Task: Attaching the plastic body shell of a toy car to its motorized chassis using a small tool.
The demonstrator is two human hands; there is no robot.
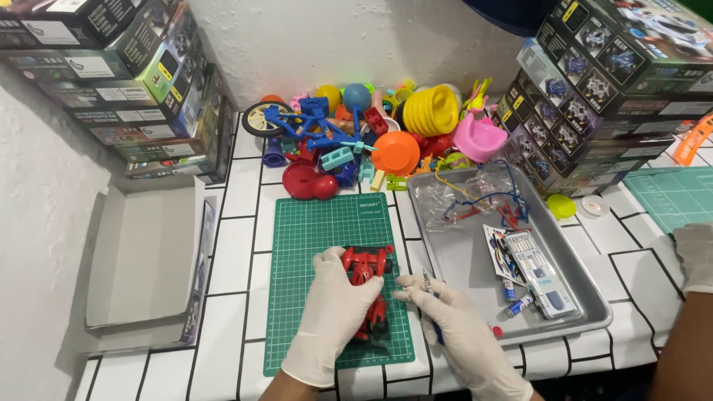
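A red toy car [367, 286], black parts showing underneath, lies lengthwise on a green cutting mat [312, 230], partly covered by a gloved hand; a slim blue-handled tool [433, 308] sits just beside it.

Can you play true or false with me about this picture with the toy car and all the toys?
1. The left hand rests on a red toy car. True.
2. The car lies on a blue mat. False: the cutting mat is green.
3. The right hand holds a thin tool. True.
4. The metal tray stands left of the mat. False: it stands to its right.
5. Both hands wear white gloves. True.
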